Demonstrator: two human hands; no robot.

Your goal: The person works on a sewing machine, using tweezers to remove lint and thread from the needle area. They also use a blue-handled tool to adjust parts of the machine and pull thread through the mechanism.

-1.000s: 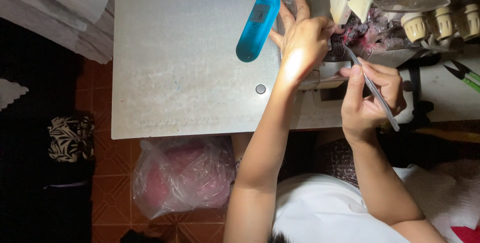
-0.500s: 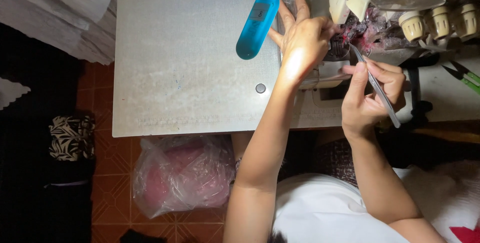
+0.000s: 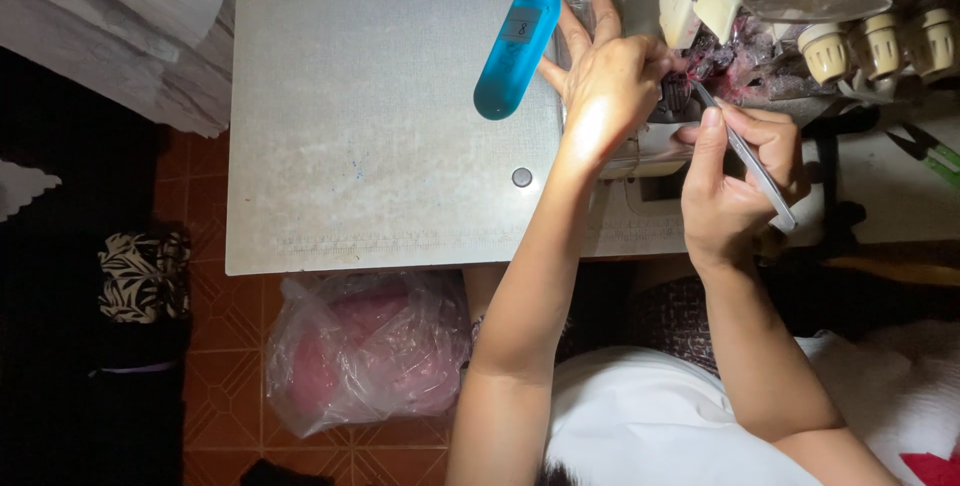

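My right hand (image 3: 735, 191) pinches the tweezers (image 3: 745, 158) between thumb and fingers, their tip at the needle area of the sewing machine (image 3: 760, 36); my left hand (image 3: 610, 86) rests there half-curled, what its fingertips pinch I cannot tell. To do this well, I judge I should brace both wrists on the bench (image 3: 380, 146) and keep the tip steady; the tweezers' long axis runs from four o'clock to ten o'clock, tip toward ten; the blue bottle (image 3: 515, 46) lies at my left hand's nine o'clock.

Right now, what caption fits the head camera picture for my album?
Right hand aims tweezers into a sewing machine while left hand steadies beside a blue bottle.
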